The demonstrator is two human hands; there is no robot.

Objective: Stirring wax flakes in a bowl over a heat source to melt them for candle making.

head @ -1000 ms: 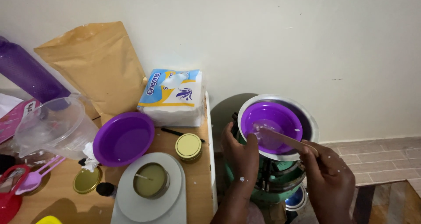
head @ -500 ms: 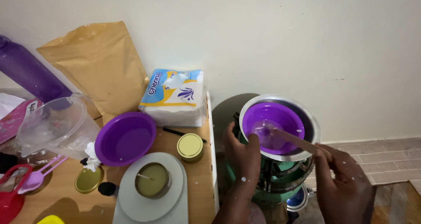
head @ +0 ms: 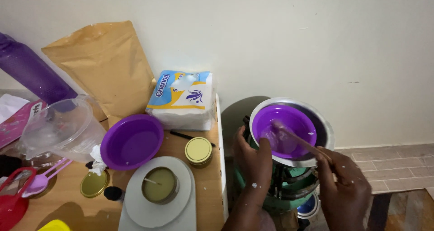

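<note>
A purple bowl (head: 294, 118) sits inside a metal pot (head: 325, 127) on a green burner (head: 289, 195), right of the table. My left hand (head: 252, 161) grips the near left rim of the bowl. My right hand (head: 341, 190) holds a flat wooden stick (head: 300, 140) whose tip reaches into the clear melted liquid in the bowl.
On the wooden table (head: 203, 186): another purple bowl (head: 132, 141), a candle tin (head: 159, 185) on a white scale (head: 158, 213), a gold-lidded tin (head: 198, 150), a loose gold lid (head: 94, 184), a clear jug (head: 63, 129), a napkin pack (head: 183, 97), a brown paper bag (head: 106, 66), a purple bottle (head: 31, 75).
The stick's tip has swept from the bowl's left side toward its far middle. My right hand shifted slightly. My left hand stays on the rim.
</note>
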